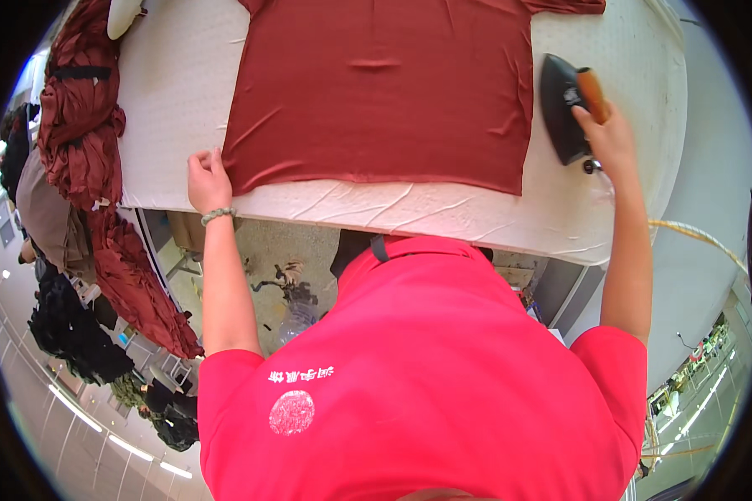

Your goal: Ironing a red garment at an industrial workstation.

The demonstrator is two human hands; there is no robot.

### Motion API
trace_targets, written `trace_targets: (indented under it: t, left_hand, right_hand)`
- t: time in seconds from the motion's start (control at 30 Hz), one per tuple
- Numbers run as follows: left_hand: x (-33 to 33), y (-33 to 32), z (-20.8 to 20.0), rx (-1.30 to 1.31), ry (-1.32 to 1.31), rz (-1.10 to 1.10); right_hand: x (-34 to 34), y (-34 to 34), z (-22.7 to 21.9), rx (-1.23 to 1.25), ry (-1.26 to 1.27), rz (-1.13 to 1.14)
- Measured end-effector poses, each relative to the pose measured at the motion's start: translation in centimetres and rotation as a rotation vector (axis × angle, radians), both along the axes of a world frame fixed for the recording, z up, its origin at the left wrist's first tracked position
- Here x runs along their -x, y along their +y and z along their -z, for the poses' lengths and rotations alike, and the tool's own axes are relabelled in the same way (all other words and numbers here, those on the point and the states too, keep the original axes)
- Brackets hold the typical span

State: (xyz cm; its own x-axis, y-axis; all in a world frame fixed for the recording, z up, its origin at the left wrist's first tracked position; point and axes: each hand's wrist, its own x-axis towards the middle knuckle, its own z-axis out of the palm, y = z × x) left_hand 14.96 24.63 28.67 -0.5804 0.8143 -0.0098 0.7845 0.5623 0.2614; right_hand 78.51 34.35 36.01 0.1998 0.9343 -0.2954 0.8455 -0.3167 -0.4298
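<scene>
A dark red shirt (384,100) lies spread flat on a white padded ironing table (171,92), its hem toward me and small wrinkles across it. At its lower left edge, my left hand (209,179) is closed with the fingertips on the fabric's side seam, near the hem corner. To the right of the shirt, my right hand (610,142) grips the wooden handle of a black iron (564,113). The iron rests on the table cover beside the shirt's right edge, apart from the fabric, its pointed tip facing away from me.
A heap of dark red garments (79,125) hangs along the table's left side, with black clothes (75,334) beyond. A pale cord (702,235) runs off right of the iron. A white object (124,17) stands at the far left corner. Below the table is a clear plastic bottle (297,320).
</scene>
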Motion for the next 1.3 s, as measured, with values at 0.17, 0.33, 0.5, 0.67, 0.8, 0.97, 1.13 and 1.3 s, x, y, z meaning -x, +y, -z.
trace_targets:
  t: [0.17, 0.33, 0.5, 0.67, 0.8, 0.97, 1.13, 1.3]
  left_hand:
    - [-10.7, -3.2, -1.3, -0.197, 0.000, 0.529]
    - [-23.5, -6.6, -0.1, -0.059, -0.055, 0.879]
    - [-26.7, -7.1, -0.1, 0.052, -0.120, 1.202]
    - [-26.2, -6.9, -0.9, 0.009, -0.117, 1.297]
    - [-26.9, -2.8, -2.8, -0.055, -0.310, 1.307]
    - [-31.1, 10.4, -4.3, -0.302, -0.507, 1.312]
    - [-32.8, 16.6, -2.7, -0.266, -0.482, 1.487]
    - [-30.8, 8.5, -1.8, -0.201, -0.325, 1.708]
  right_hand:
    - [-8.2, -1.7, 1.1, 0.205, -0.149, 0.186]
    - [-8.5, -4.0, 0.7, -0.095, -0.366, 0.059]
    - [-1.5, -9.9, -0.7, -0.621, -0.085, -0.092]
    - [6.5, -16.9, 4.7, 0.221, 0.349, 0.181]
    - [7.6, -17.6, 6.5, 0.233, 0.614, 0.447]
    - [8.6, -17.2, 4.9, 0.202, 0.774, 0.701]
    - [9.4, -18.1, 6.5, 0.136, 0.765, 0.839]
    - [8.9, -17.8, 5.7, 0.126, 0.499, 0.647]
